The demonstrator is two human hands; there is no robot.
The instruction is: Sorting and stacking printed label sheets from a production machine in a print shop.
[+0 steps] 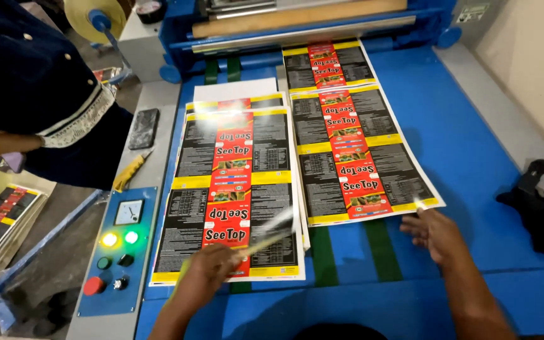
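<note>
Left hand (pixel 212 267), lower centre, closed on a thin blurred strip (pixel 272 236) over the stack of printed label sheets (pixel 231 189). Right hand (pixel 432 233) open, fingertips at the corner of the laminated sheet (pixel 357 157) on the blue machine bed (pixel 473 145). Control panel (pixel 118 249) lower left.

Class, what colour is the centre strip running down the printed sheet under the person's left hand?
Red, flanked by black panels with yellow bands, on the printed sheet in the head view.

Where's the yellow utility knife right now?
In the head view, the yellow utility knife lies on the grey ledge left of the printed sheets, between the phone and control panel.
</note>
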